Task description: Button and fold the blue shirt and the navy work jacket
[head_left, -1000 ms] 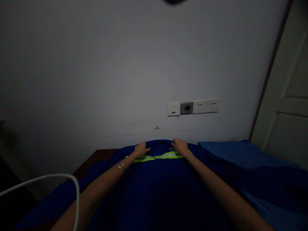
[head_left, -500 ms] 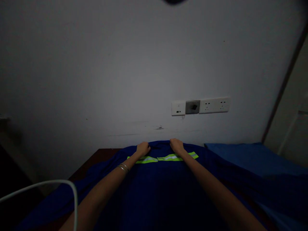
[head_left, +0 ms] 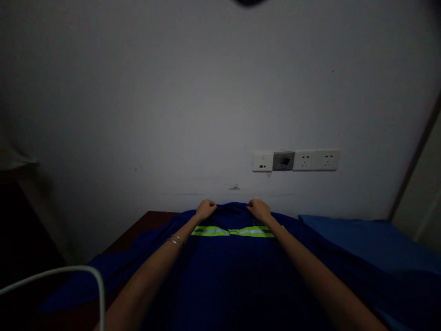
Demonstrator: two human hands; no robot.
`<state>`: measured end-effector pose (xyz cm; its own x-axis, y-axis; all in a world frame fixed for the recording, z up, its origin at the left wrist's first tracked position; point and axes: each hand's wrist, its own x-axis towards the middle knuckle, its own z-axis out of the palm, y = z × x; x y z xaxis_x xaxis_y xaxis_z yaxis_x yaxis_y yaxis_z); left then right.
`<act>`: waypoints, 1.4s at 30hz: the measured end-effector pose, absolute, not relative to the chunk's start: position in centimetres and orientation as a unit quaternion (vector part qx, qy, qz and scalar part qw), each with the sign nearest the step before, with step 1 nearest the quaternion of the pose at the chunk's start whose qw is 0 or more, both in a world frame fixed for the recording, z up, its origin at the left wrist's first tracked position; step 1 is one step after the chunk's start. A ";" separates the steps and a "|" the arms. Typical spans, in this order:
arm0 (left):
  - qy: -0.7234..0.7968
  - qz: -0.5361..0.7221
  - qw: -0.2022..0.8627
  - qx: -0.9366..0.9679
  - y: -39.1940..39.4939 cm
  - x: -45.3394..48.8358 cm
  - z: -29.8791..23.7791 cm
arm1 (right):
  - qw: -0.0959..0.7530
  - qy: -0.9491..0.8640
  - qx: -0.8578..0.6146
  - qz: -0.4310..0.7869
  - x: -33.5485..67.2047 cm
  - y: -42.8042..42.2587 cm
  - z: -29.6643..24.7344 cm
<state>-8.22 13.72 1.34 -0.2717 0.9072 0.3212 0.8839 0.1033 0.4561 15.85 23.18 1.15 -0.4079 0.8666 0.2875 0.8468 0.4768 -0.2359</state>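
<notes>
A dark blue work jacket (head_left: 220, 271) with yellow-green and silver reflective strips lies spread out, its sleeves reaching to both sides. At its far edge, my left hand (head_left: 206, 209) pinches the collar area between thumb and fingers. Level with it, my right hand (head_left: 259, 210) pinches the same edge a little to the right. Between the two hands the cloth bows up slightly, close to the wall. My forearms hide the outer parts of the reflective strips. The lower body of the jacket fades into shadow.
A pale wall (head_left: 193, 115) rises behind the jacket, with a row of sockets (head_left: 315, 160) on it. Dark red wood (head_left: 138, 232) shows at the left. Blue fabric (head_left: 347, 236) lies at the right. A white cable (head_left: 76, 268) loops through the lower left.
Both hands stay on the jacket's far edge but sit slightly farther apart, with fingers pinching it more at the tip. The view has shifted a little, so the sockets appear lower and farther right.
</notes>
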 end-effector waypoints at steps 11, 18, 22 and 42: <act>0.712 0.495 -0.036 0.498 13.0 -5.2 -4.8 | 0.238 -0.840 -0.486 0.046 16.5 21.8 -0.9; 0.666 0.547 -0.036 0.507 14.0 -6.2 -4.2 | 0.272 -0.857 -0.435 0.041 16.5 20.9 -1.8; 0.651 0.538 -0.022 0.535 14.2 -6.9 -3.2 | 0.278 -0.871 -0.402 0.050 15.4 21.0 -2.3; 0.676 0.465 -0.060 0.568 13.8 -6.5 2.0 | 0.236 -0.879 -0.398 -0.110 12.8 21.9 -1.4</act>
<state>-6.54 13.82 1.99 -0.3481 0.7124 0.6093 0.8236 -0.0780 0.5617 12.85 21.95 -1.35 -0.5712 0.6485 0.5032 0.7526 0.6585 0.0058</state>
